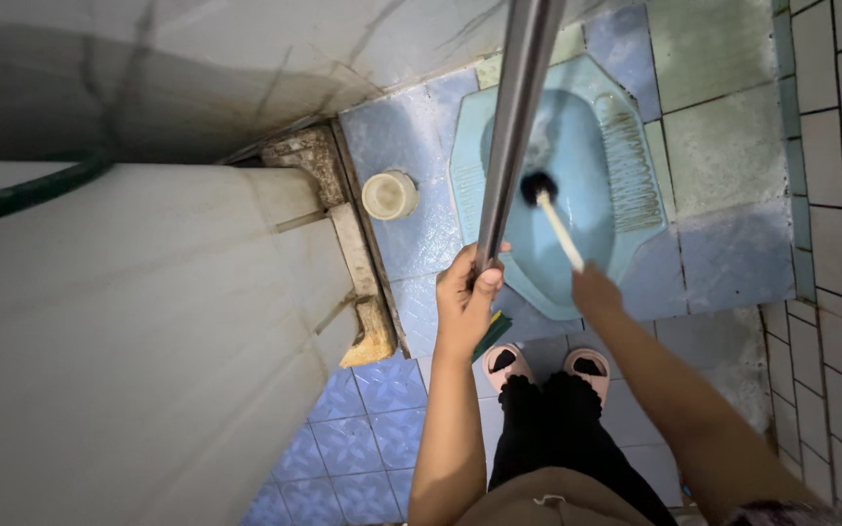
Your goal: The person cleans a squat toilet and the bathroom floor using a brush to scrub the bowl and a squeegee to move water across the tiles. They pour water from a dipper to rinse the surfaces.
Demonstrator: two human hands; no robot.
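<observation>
Right hand (pixel 594 289) extended (seemingly gripping) brush (pixel 550 209).

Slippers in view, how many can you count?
2. Left slipper sits under the left hand; right slipper is beside it, below the right hand. Legs cover their backs; none seems hidden.

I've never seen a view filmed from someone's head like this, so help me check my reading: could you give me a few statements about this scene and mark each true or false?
1. The left hand grips a grey metal pole. True.
2. The right hand holds a sponge. False: it holds a white-handled toilet brush with a dark head.
3. The brush head is down in the blue squat toilet. True.
4. The person is barefoot. False: they wear pink slippers.
5. A small whitish cup stands on the floor beside the toilet. True.
</observation>
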